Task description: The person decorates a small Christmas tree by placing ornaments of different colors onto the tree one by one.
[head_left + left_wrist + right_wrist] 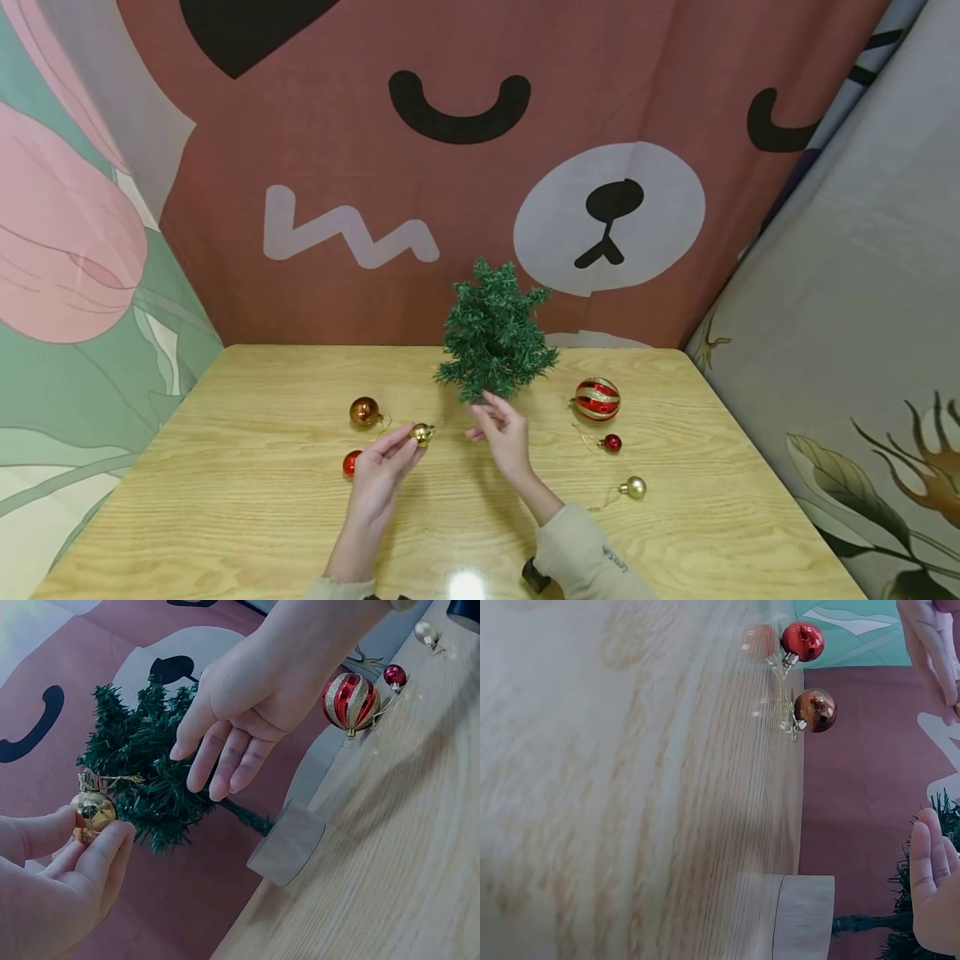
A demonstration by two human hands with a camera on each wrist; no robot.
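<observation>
Between thumb and fingers, my left hand (380, 477) pinches a small gold bauble (422, 434) above the table. Its cap and gold loop point toward the tree in the left wrist view, where the bauble (94, 816) shows closely. My right hand (507, 437) hovers before the lower branches of a small green Christmas tree (495, 333), its fingers loosely bent and holding nothing. From the left wrist, that hand (251, 697) partly covers the tree (150, 750). The tree stands upright on a pale round wooden base (287, 844), hidden in the head view.
Left on the table (247, 500) lie a copper bauble (364, 411) and a red bauble (351, 463), partly behind my left hand. To the right sit a striped red-and-gold bauble (597, 399), a small dark red one (612, 443) and a pale gold one (635, 487). Curtains surround the table.
</observation>
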